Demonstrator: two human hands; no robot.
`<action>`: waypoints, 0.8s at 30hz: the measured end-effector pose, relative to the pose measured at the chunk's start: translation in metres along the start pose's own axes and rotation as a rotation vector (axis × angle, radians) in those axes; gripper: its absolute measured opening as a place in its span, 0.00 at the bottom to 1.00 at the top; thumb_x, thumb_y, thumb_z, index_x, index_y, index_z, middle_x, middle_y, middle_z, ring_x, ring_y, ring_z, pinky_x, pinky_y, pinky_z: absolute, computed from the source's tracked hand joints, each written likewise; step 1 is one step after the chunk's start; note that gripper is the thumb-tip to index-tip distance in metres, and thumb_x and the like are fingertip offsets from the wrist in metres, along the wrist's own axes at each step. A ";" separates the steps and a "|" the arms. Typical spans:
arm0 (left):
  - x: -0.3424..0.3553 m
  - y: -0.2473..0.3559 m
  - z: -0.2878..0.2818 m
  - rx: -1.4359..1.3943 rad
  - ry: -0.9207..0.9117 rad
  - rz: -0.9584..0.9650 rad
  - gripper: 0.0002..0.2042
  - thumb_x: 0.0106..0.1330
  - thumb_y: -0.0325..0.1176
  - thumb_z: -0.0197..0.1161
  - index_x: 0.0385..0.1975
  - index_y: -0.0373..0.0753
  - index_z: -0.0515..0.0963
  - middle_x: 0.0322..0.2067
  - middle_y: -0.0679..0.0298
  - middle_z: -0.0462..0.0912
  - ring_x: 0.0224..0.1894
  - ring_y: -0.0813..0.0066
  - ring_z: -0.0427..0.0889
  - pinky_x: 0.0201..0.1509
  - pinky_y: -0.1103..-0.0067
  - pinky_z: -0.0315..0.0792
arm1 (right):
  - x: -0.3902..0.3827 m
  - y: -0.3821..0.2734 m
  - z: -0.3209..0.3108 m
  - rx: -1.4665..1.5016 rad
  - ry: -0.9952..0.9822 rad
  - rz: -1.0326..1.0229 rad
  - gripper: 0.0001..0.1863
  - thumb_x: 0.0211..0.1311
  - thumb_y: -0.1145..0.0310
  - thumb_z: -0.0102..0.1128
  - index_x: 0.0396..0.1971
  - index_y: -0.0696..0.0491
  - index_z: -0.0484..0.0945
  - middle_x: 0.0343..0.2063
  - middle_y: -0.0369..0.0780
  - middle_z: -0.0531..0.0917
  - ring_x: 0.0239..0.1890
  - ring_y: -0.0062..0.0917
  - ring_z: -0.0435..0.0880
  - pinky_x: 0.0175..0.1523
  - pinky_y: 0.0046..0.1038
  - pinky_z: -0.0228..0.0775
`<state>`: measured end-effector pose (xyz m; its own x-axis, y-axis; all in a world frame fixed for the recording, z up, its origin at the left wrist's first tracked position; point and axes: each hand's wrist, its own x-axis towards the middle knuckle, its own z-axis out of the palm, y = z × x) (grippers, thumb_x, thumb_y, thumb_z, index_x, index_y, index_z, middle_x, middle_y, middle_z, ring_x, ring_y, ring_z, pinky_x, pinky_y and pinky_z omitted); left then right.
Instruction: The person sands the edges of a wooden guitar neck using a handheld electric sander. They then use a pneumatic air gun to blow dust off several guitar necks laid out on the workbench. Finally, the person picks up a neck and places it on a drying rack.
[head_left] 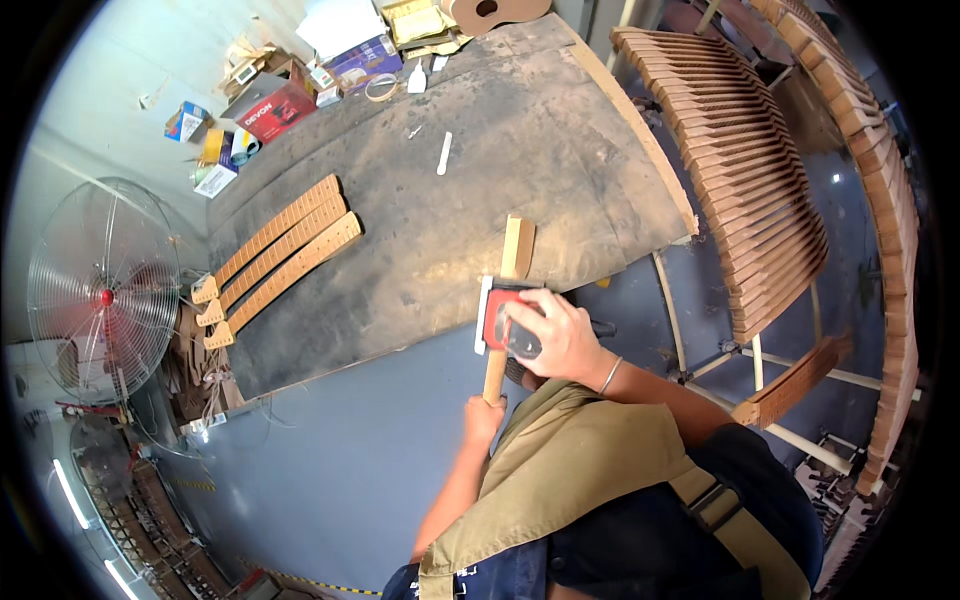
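My right hand (560,335) is closed on a red and black power sander (498,312), which lies across a long, pale wooden piece (516,243). The piece runs over the near edge of the dark-topped workbench (420,240). My left hand (481,420) grips the lower end of that piece beyond the bench edge, below the sander. The part of the wood beneath the sander is hidden. To the left on the bench lie three wooden guitar necks (280,250) side by side.
Boxes (270,110), a glue bottle (417,78), tape (381,88) and a guitar body (495,15) sit along the back. A wire fan (105,297) stands left. Racks of wooden necks (735,180) stand right, with another wooden piece (790,388) below them.
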<state>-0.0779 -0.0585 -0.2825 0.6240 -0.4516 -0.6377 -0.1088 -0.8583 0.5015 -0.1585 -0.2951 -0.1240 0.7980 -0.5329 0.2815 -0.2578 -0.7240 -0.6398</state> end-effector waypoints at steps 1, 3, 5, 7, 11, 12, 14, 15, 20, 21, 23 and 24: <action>-0.002 0.003 -0.002 -0.008 0.004 0.019 0.19 0.63 0.42 0.72 0.35 0.26 0.86 0.28 0.33 0.83 0.38 0.35 0.87 0.39 0.56 0.81 | -0.002 0.000 -0.001 -0.013 -0.077 -0.033 0.27 0.47 0.65 0.78 0.52 0.46 0.84 0.49 0.42 0.81 0.44 0.40 0.88 0.39 0.39 0.83; -0.007 0.007 -0.004 -0.019 0.025 0.037 0.18 0.64 0.40 0.70 0.35 0.26 0.86 0.28 0.33 0.83 0.38 0.34 0.86 0.39 0.55 0.80 | 0.001 0.001 -0.010 -0.002 -0.107 -0.029 0.27 0.47 0.65 0.78 0.51 0.46 0.84 0.49 0.42 0.81 0.45 0.40 0.87 0.39 0.38 0.83; -0.011 0.011 -0.002 -0.028 0.060 0.034 0.16 0.65 0.39 0.69 0.35 0.27 0.86 0.28 0.34 0.83 0.37 0.34 0.86 0.38 0.55 0.80 | 0.004 0.008 -0.005 -0.038 0.024 -0.020 0.29 0.48 0.64 0.77 0.54 0.43 0.81 0.48 0.41 0.79 0.44 0.41 0.86 0.38 0.40 0.81; -0.015 0.010 0.006 -0.012 0.124 0.095 0.16 0.66 0.39 0.69 0.35 0.27 0.86 0.28 0.34 0.83 0.37 0.34 0.86 0.38 0.54 0.79 | 0.008 0.002 -0.008 -0.065 0.036 0.015 0.29 0.48 0.64 0.77 0.55 0.43 0.81 0.49 0.41 0.79 0.44 0.40 0.86 0.38 0.39 0.81; -0.013 0.002 0.012 -0.057 0.161 0.179 0.16 0.67 0.38 0.68 0.34 0.26 0.86 0.28 0.33 0.82 0.37 0.33 0.85 0.38 0.53 0.78 | -0.007 0.003 -0.007 -0.031 -0.159 -0.062 0.31 0.47 0.64 0.78 0.55 0.43 0.80 0.49 0.41 0.78 0.44 0.41 0.85 0.36 0.41 0.81; -0.013 0.004 0.011 -0.043 0.153 0.154 0.16 0.67 0.38 0.69 0.33 0.26 0.85 0.27 0.33 0.82 0.37 0.33 0.85 0.38 0.53 0.78 | -0.005 0.006 -0.009 -0.026 -0.134 -0.083 0.31 0.47 0.64 0.78 0.55 0.43 0.80 0.49 0.41 0.78 0.43 0.41 0.86 0.36 0.41 0.81; -0.012 0.008 0.007 -0.016 0.136 0.105 0.17 0.66 0.39 0.69 0.32 0.25 0.85 0.27 0.32 0.81 0.37 0.32 0.85 0.38 0.53 0.79 | 0.003 0.011 -0.011 -0.048 -0.057 -0.072 0.30 0.47 0.63 0.78 0.55 0.43 0.80 0.49 0.42 0.78 0.42 0.41 0.86 0.35 0.40 0.81; -0.012 0.008 0.005 -0.015 0.123 0.101 0.17 0.66 0.39 0.70 0.31 0.25 0.85 0.27 0.33 0.82 0.36 0.32 0.85 0.38 0.54 0.79 | 0.007 0.010 -0.009 -0.069 -0.004 -0.042 0.30 0.47 0.63 0.78 0.55 0.44 0.80 0.49 0.42 0.79 0.42 0.41 0.86 0.35 0.40 0.81; 0.005 -0.007 0.002 -0.002 0.018 0.051 0.20 0.63 0.42 0.74 0.31 0.24 0.85 0.25 0.33 0.82 0.35 0.34 0.87 0.35 0.56 0.79 | -0.009 0.002 -0.002 0.000 -0.176 -0.048 0.28 0.46 0.65 0.78 0.51 0.46 0.83 0.50 0.41 0.80 0.45 0.40 0.86 0.41 0.39 0.82; 0.010 -0.016 0.006 -0.007 0.007 0.042 0.21 0.62 0.43 0.75 0.30 0.24 0.85 0.25 0.33 0.82 0.35 0.34 0.87 0.35 0.56 0.79 | -0.007 0.007 -0.003 -0.014 -0.144 -0.060 0.27 0.47 0.64 0.77 0.52 0.45 0.82 0.50 0.41 0.80 0.44 0.39 0.86 0.40 0.39 0.81; 0.015 -0.029 0.011 -0.018 -0.016 0.016 0.23 0.61 0.44 0.76 0.29 0.23 0.84 0.24 0.33 0.83 0.34 0.35 0.88 0.35 0.56 0.79 | 0.001 0.017 -0.006 -0.035 -0.086 -0.084 0.27 0.49 0.62 0.76 0.53 0.42 0.80 0.50 0.40 0.79 0.44 0.39 0.86 0.37 0.40 0.80; 0.014 -0.026 0.010 -0.032 -0.015 0.020 0.23 0.61 0.45 0.76 0.29 0.22 0.84 0.24 0.33 0.82 0.34 0.35 0.88 0.35 0.56 0.79 | 0.002 0.018 -0.002 -0.061 -0.003 -0.055 0.28 0.49 0.62 0.76 0.53 0.41 0.80 0.50 0.40 0.78 0.43 0.39 0.85 0.37 0.40 0.79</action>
<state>-0.0741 -0.0452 -0.3099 0.6101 -0.4727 -0.6359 -0.0965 -0.8409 0.5325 -0.1625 -0.3102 -0.1330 0.8134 -0.4906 0.3125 -0.2467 -0.7775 -0.5785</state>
